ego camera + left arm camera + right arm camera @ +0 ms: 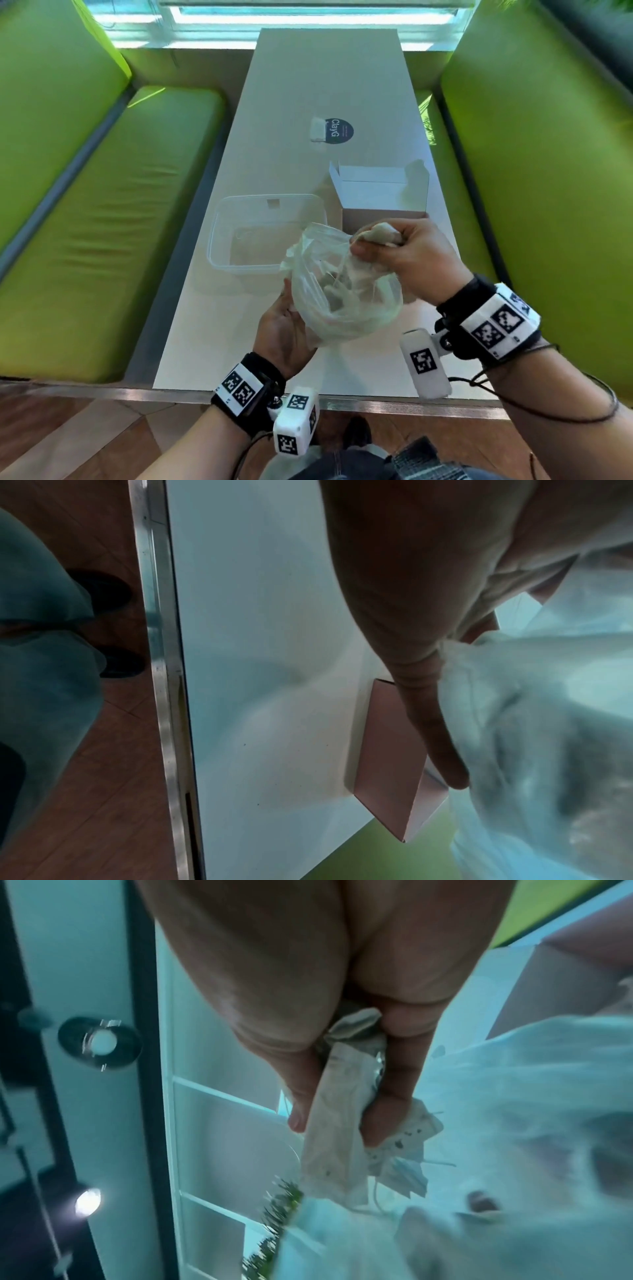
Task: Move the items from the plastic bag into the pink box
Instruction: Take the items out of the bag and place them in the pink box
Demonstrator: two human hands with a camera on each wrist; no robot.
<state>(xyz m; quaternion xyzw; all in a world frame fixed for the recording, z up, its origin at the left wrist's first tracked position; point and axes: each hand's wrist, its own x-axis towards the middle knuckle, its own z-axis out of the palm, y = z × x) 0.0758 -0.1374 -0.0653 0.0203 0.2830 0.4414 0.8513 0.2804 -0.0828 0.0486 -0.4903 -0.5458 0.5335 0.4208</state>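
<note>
A clear plastic bag [346,308] hangs above the near half of the table, with pale crumpled items [337,291] still inside. My left hand [284,329] grips the bag from below and the left; a finger [431,723] lies along the bag [548,723]. My right hand [387,250] is at the bag's mouth, gripping a bunch of pale face masks [380,233] with strings trailing back into the bag. In the right wrist view the masks [335,1150] sit between thumb and fingers. The pink box [376,219] stands open just behind my right hand, its flaps up; its pink wall [390,750] also appears in the left wrist view.
A clear plastic tub [219,236] sits left of the pink box. Farther back on the white table [325,78] are a round dark sticker [339,131] and a small white object [318,129]. Green benches [102,222] flank the table on both sides.
</note>
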